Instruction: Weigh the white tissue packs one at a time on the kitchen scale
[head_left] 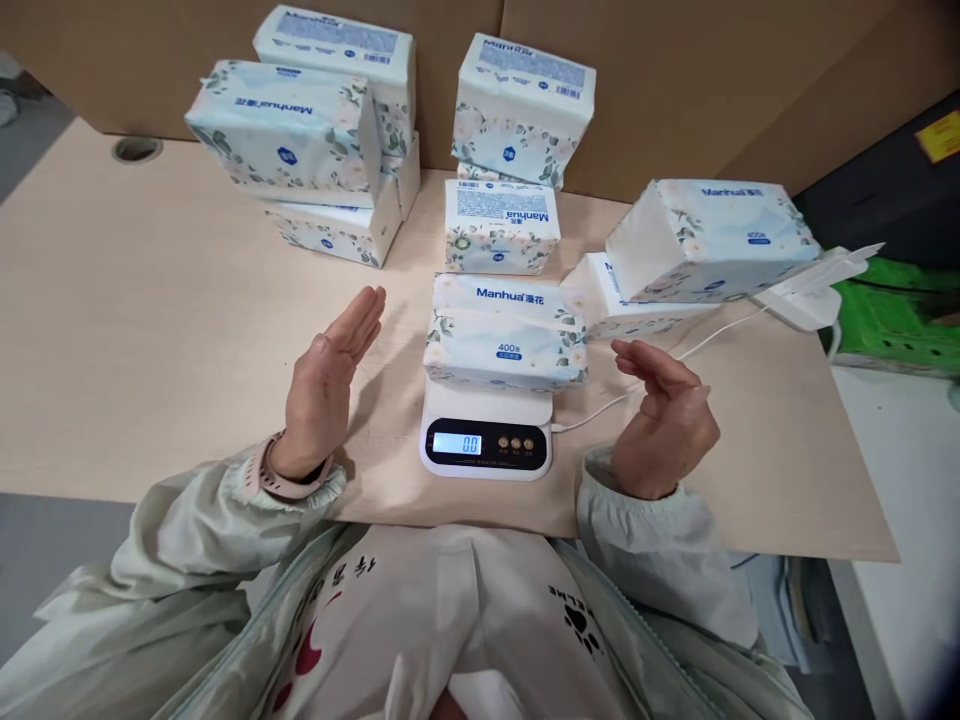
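Observation:
A floral tissue pack (506,330) lies on a white digital scale (487,408), whose lit display reads 0.0. To its left my left hand (322,385) is raised on edge over the table, palm facing the pack, fingers stretched out and holding nothing. On the other side, my right hand (664,420) also faces inward with extended fingers and nothing in it. Neither hand touches the pack. Just behind the scale sits another tissue pack (501,228).
Stacked tissue packs (289,135) stand at the back left, more packs (521,110) at the back centre, and others (712,240) at the right. A white cable (600,408) runs from the scale to a power strip (806,295). Cardboard (675,90) borders the table's back.

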